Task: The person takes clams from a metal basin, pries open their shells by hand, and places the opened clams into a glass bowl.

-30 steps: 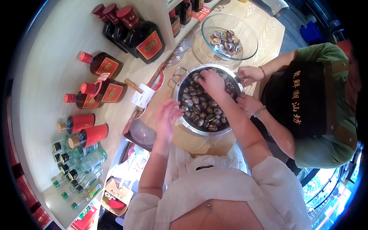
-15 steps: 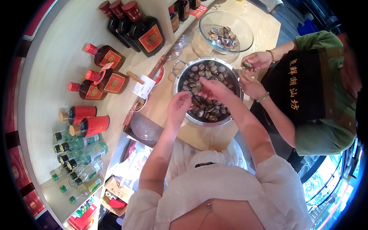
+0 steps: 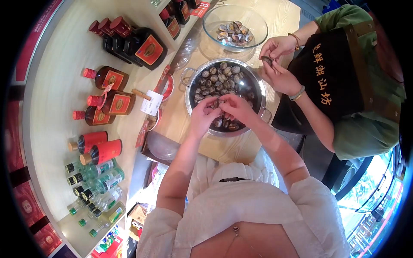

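Observation:
A metal pot (image 3: 257,81) full of dark clams (image 3: 220,79) in dark liquid stands on the wooden table. Over its near part my left hand (image 3: 206,112) and my right hand (image 3: 235,108) meet, fingers pinched together around a clam (image 3: 220,103) that they partly hide. Behind the pot, a glass bowl (image 3: 263,34) holds several opened shells (image 3: 234,33). To the right, a co-worker's two hands (image 3: 277,64) hold another clam (image 3: 267,60) beside the pot's rim.
The co-worker in a black apron (image 3: 322,81) stands close on the right. Shelves on the left carry dark bottles (image 3: 148,47), red canisters (image 3: 105,150) and green bottles (image 3: 103,182). A paper slip (image 3: 151,103) and red-rimmed bowls (image 3: 167,88) lie left of the pot.
My hands have come together over the pot's near side; earlier they were apart. The co-worker's hands have closed together around a clam. The view has shifted, so the pot appears further left.

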The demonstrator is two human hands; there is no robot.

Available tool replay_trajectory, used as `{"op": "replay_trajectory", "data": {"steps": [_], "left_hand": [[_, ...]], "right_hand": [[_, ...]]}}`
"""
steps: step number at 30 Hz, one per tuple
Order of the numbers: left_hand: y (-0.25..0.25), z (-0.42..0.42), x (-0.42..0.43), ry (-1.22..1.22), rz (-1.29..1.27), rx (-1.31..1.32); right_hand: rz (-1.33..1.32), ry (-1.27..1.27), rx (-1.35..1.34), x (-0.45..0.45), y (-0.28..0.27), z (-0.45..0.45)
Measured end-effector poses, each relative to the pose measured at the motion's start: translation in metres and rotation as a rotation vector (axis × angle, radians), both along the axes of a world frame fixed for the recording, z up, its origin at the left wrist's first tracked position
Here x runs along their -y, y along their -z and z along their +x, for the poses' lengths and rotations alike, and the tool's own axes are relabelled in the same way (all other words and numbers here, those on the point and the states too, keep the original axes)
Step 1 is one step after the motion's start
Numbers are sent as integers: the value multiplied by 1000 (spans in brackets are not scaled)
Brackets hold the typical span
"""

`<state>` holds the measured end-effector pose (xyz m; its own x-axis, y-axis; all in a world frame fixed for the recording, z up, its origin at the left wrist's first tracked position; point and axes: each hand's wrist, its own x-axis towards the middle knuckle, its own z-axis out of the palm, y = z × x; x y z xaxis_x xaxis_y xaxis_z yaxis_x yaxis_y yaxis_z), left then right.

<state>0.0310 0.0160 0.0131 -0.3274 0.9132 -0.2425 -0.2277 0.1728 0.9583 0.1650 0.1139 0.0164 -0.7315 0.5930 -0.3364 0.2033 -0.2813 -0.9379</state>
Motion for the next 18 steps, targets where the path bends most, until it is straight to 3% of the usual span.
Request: {"op": "replay_trajectory", "data": {"steps": [5,7,10,18], "left_hand": [[-6,-4,2,49,-30,-26],[-14,-7,3,128,-54,-235],[-24,-12,3,191,-75,-306],[-20,-18,3,250,-58,-217]], "right_hand": [[76,-57,75,-5,-3,3],[66,-93,93,-6,-3,3],[34,-117,19,-6,1,2],[130,-212,-28,-8,-3,2]]}}
